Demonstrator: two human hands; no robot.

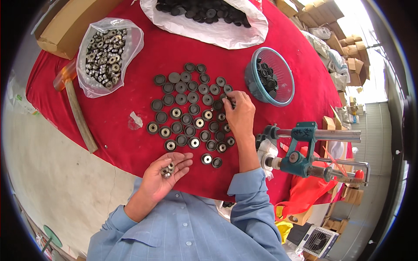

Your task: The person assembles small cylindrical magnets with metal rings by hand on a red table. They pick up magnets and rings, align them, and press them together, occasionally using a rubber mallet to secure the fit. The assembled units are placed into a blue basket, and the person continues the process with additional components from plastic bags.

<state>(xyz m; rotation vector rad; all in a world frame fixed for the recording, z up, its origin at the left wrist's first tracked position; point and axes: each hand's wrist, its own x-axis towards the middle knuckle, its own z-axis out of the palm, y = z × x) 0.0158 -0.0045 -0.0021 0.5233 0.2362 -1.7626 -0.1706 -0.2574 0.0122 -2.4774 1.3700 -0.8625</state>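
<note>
Many round black caps (181, 98) lie spread over the red cloth in front of me. Small metal bearings sit inside some of them, such as the silvery bearing (206, 159) in a near cap. My left hand (163, 174), palm up at the near edge, cradles a few loose bearings (166, 170) under its thumb. Over the right side of the spread, my right hand (240, 114) reaches down with fingers drawn together at the caps. Whatever its fingertips grip is hidden beneath them.
A clear bag of bearings (104, 61) stands at far left, beside a hammer (78, 111) and a cardboard box (72, 26). A white sack of black parts (209, 35) lies at the back. On the right are a blue basket (291, 82) and a green hand press (300, 158).
</note>
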